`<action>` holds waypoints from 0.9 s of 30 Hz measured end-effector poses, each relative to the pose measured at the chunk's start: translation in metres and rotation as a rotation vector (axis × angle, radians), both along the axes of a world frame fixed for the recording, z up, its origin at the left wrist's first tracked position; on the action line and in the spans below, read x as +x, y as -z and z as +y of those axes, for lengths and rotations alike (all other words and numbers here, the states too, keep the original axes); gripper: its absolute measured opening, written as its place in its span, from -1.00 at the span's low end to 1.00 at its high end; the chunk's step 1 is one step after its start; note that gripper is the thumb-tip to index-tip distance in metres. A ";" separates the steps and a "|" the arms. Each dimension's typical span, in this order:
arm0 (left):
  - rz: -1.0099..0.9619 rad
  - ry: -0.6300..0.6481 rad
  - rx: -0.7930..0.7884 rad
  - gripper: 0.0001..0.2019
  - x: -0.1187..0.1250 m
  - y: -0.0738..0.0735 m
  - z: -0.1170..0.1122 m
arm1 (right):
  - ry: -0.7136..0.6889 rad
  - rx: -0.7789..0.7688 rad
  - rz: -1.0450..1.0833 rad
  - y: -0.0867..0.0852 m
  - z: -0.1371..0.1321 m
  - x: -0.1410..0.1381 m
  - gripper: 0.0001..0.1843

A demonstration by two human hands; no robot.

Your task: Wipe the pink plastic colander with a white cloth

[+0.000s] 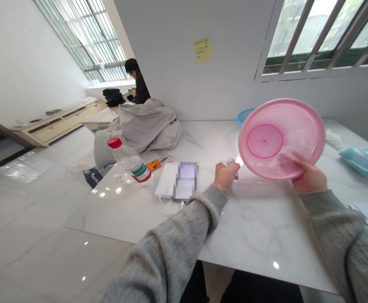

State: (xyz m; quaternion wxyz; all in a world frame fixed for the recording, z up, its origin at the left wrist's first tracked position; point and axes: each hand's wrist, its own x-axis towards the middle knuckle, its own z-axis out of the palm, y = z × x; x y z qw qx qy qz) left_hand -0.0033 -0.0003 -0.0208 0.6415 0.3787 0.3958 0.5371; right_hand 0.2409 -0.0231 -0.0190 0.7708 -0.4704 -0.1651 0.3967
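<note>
White marble tabletop (260, 227) runs out beneath our grey knit sleeves (171, 252). Our left hand (226, 178) curls shut around something small and pale (230, 162), too blurred to name; our right hand (310, 177), fingers spread, holds a round pink perforated plastic basket (281, 139) tilted up above the table. Farther off, a dark-clothed person (140, 87) is by the window.

Pink plastic colander (281, 139) among blues and greys

Its fine lattice of holes circles a deeper pink ring at the centre. Behind it shows a sky-blue basin (244, 116); right of it, a pale blue wipes packet (364, 162) with a white panel; below it, a grey cable-knit sleeve (332, 214) and a white marble tabletop (260, 235) veined in grey.
</note>
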 end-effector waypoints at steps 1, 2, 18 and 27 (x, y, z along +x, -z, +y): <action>-0.005 -0.024 -0.012 -0.66 0.000 0.000 0.000 | -0.024 -0.015 0.013 -0.002 -0.001 -0.003 -0.45; -0.006 -0.046 -0.017 -0.66 0.000 0.001 -0.001 | -0.046 -0.030 0.023 -0.003 -0.002 -0.006 -0.41; 0.266 -0.051 0.390 -0.55 -0.008 0.001 -0.011 | -0.149 0.124 -0.305 0.006 -0.005 -0.014 -0.45; 0.579 0.285 0.606 -0.74 0.000 0.005 -0.023 | -0.165 0.129 -0.560 0.013 -0.006 -0.007 -0.45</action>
